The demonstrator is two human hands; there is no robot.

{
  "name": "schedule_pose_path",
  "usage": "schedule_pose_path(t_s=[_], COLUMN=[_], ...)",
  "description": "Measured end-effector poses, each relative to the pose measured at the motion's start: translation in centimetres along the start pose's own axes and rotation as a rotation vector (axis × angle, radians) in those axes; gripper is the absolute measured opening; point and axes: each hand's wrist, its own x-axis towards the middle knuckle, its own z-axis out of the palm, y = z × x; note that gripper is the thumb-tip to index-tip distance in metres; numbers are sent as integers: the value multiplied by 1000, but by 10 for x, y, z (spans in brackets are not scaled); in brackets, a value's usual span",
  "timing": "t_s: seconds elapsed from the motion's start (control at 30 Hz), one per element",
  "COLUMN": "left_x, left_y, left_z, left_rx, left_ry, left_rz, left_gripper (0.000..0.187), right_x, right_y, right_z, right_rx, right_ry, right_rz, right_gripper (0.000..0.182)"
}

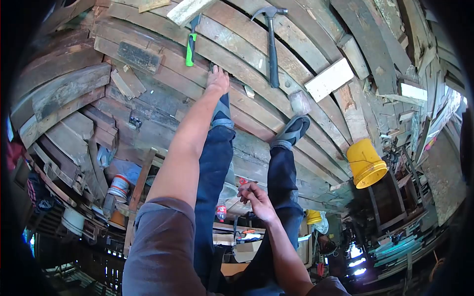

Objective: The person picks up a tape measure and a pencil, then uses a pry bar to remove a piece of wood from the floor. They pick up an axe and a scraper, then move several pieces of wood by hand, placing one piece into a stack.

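My left hand [217, 80] reaches far forward to the planks by my left foot. Its fingers are curled down at a small dark thing whose kind I cannot make out. Just ahead of it lies a tool with a green and black handle [191, 50], its head partly under a wood block. A claw hammer [272, 47] with a dark handle rests on the boards to the right. My right hand [256, 201] hangs between my legs, fingers curled in and thumb bent over; whatever it may hold is hidden. My right foot wears a grey sandal [295, 129].
A pale wood block [329, 79] and a clear plastic piece [299, 103] lie on the planks. A yellow bucket [366, 164] stands at right. Loose boards [71, 91] are stacked at left. Below is a bottle with a red label [221, 211]. Dark gaps run between some planks.
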Motion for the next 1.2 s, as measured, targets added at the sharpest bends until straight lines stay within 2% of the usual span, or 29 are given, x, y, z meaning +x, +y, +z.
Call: schedule_pose_path(t_s=[0.07, 0.1, 0.23, 0.47, 0.53, 0.6, 0.67, 0.77, 0.8, 0.9, 0.97, 1.07, 1.17, 1.2], left_x=[-2, -7, -24, -82, -99, -123, -143, -196, -205, -274, -320, -373, -441, -442], left_y=[3, 5, 16, 44, 62, 77, 93, 103, 106, 122, 137, 154, 171, 173], left_z=[10, 14, 17, 26, 0, -17, -23, -61, -57, -122, -161, -197, -264, -261], left_rx=[41, 87, 207, 364, -79, -139, -251, -302, -271, -162, -128, -69, -110, -62], left_ry=[96, 224, 359, 236, -93, 17, 25, 12, 18, -39, -109, -28, -14, 66], left_rz=[20, 46, 84, 471, 282, 305, 250, 315, 413, 549, 497, 469, 371, 373], left_gripper=[38, 32, 29, 27, 29, 28, 30, 31, 32, 33, 33, 34, 34, 36], right_x=[0, -2, -4, -19, -24, -36, -51, -77, -89, -134, -174, -236, -303, -323], right_y=[-1, -1, 1, -6, -3, 2, -1, -2, -8, -25, -40, -54, -52, -56], right_z=[3, 3, -2, -13, -18, -24, -30, -42, -46, -63, -75, -95, -110, -115], right_rx=[5, 7, 15, 7, -9, -30, -8, 27, 10, -82, -106, -109, -67, -66], right_ry=[-25, -36, -36, 26, 39, 53, 80, 105, 114, 159, 203, 264, 336, 358], right_rz=[-1, 1, -29, -45, -59, -64, -52, -97, -118, -196, -230, -316, -352, -372], right_gripper=[14, 15, 15, 13, 13, 13, 14, 15, 15, 17, 18, 21, 20, 20])
